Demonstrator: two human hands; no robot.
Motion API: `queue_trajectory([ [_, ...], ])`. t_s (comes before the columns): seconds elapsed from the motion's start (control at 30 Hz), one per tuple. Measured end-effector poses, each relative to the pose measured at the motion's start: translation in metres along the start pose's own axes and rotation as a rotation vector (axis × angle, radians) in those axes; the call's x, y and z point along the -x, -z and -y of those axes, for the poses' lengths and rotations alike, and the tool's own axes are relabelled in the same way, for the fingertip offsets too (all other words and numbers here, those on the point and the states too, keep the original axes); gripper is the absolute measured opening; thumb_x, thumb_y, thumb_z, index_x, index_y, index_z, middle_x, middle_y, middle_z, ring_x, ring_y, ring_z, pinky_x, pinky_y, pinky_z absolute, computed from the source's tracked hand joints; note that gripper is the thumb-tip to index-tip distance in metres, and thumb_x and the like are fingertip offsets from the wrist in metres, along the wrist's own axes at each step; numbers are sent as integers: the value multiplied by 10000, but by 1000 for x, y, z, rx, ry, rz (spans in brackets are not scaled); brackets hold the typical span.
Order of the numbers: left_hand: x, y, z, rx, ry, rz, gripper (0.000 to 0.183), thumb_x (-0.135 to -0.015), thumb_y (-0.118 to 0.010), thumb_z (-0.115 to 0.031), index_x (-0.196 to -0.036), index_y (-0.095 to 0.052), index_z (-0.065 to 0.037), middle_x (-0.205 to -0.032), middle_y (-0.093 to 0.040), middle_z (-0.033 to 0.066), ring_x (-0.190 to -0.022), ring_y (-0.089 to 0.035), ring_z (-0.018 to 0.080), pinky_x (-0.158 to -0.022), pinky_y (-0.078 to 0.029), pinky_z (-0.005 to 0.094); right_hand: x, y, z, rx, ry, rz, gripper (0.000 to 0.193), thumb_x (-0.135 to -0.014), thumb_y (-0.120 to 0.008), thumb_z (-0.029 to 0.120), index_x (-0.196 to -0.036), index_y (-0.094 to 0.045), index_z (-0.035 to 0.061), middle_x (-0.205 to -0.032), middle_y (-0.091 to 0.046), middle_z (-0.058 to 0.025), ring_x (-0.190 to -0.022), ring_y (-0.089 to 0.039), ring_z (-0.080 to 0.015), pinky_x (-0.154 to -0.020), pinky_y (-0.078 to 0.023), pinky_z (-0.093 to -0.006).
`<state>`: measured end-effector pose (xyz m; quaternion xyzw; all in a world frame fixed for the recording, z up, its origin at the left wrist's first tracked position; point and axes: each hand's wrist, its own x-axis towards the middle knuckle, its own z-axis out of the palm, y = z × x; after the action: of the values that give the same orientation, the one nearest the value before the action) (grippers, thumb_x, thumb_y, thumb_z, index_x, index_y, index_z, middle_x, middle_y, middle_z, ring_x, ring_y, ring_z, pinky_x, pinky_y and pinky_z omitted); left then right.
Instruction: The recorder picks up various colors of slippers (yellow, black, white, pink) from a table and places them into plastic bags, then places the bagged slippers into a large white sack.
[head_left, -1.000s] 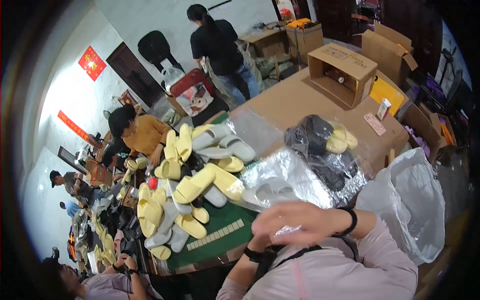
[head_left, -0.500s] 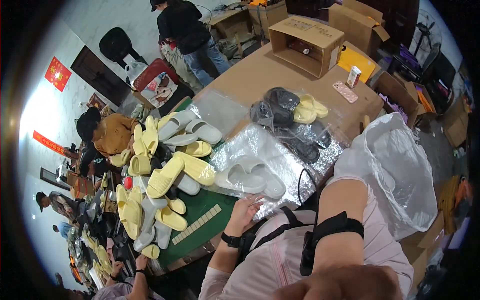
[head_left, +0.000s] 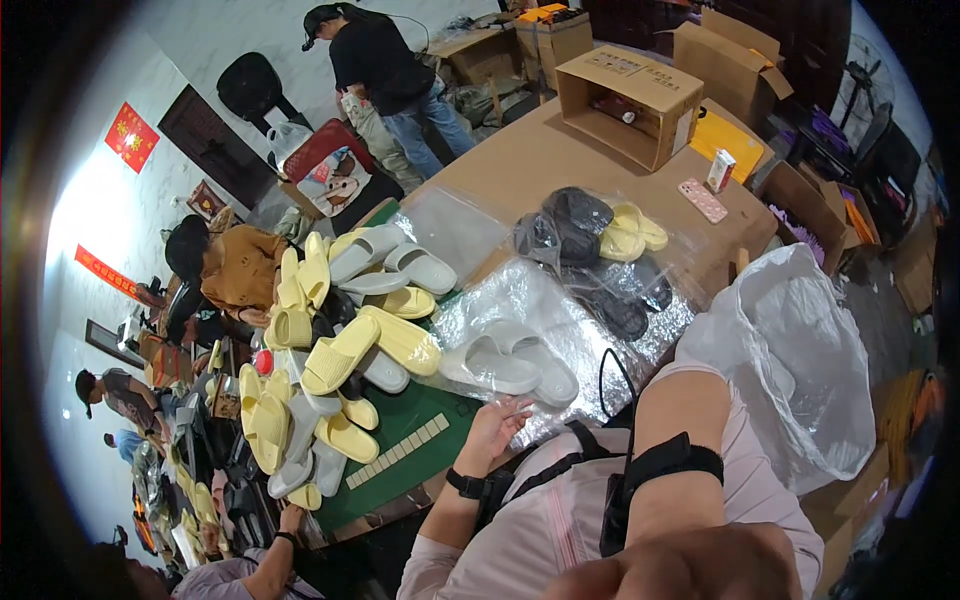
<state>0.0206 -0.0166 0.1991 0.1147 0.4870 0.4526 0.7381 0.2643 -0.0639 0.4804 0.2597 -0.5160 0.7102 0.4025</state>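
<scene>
A pair of light grey slide slippers (head_left: pixel 500 362) lies in a clear plastic bag on a shiny silver sheet (head_left: pixel 530 298). My left hand (head_left: pixel 498 428) is at the near edge of this bag, its fingers stretched out and slightly apart; whether they touch the film is hard to tell. My right hand (head_left: pixel 680 570) is raised close to the camera at the bottom, blurred, with its fingers not readable. Beyond the grey pair, dark grey slippers (head_left: pixel 575 225) and yellow slippers (head_left: pixel 633 232) lie in clear bags.
Yellow and grey slides (head_left: pixel 345 355) pile up on the green mat (head_left: pixel 400 470) at left. An open carton (head_left: pixel 640 100), a pink phone (head_left: pixel 703 200) and a small white box (head_left: pixel 721 170) stand on the brown table. A large white plastic sack (head_left: pixel 790 360) is at right. Co-workers are at left.
The whole view has shifted slightly right and down. My left hand stays by the bag, its fingers a little more stretched out. The slippers have not visibly moved on the table.
</scene>
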Motion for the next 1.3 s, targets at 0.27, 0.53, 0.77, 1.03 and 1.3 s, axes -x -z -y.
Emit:
queue_trajectory([
  [0.27, -5, -2, -1, -30, 19, 40, 187, -921, -477, -70, -1085, -494, 18, -1110, -598, 174, -837, -600, 192, -718, -492, 264, -13, 6, 2, 19, 51, -72, 381, -844, -604, 233, -1170, -557, 43, -1170, -527, -166, -947, -570, -307, -871, -450, -456],
  [0.53, -7, -4, 3, -51, 19, 7, 143, -915, -496, -84, -1029, -507, 3, -1110, -599, 170, -824, -601, 182, -720, -492, 263, -12, 1, 11, 47, 110, -144, 376, -833, -617, 226, -1169, -565, 64, -1179, -523, -162, -929, -577, -305, -874, -451, -463],
  [0.77, -5, -5, 8, -29, 1, 0, 134, -917, -489, -81, -1027, -494, -3, -1109, -599, 165, -821, -600, 190, -717, -493, 275, 1, -10, 19, 53, 152, -207, 374, -824, -629, 220, -1168, -572, 83, -1187, -519, -158, -914, -583, -304, -877, -453, -469],
  [1.03, 0, -6, 9, -43, 2, -2, 171, -928, -471, -98, -1078, -480, -16, -1115, -601, 152, -825, -594, 183, -713, -486, 271, 4, -15, 32, 69, 192, -266, 374, -814, -642, 213, -1167, -580, 104, -1195, -515, -153, -897, -589, -302, -880, -454, -475],
  [1.3, -1, 0, 16, -12, -23, -12, 213, -930, -469, -99, -1122, -480, -8, -1120, -598, 153, -836, -587, 182, -733, -483, 260, -22, -19, 26, 93, 237, -323, 377, -804, -656, 205, -1166, -588, 125, -1204, -510, -149, -880, -596, -301, -883, -456, -482],
])
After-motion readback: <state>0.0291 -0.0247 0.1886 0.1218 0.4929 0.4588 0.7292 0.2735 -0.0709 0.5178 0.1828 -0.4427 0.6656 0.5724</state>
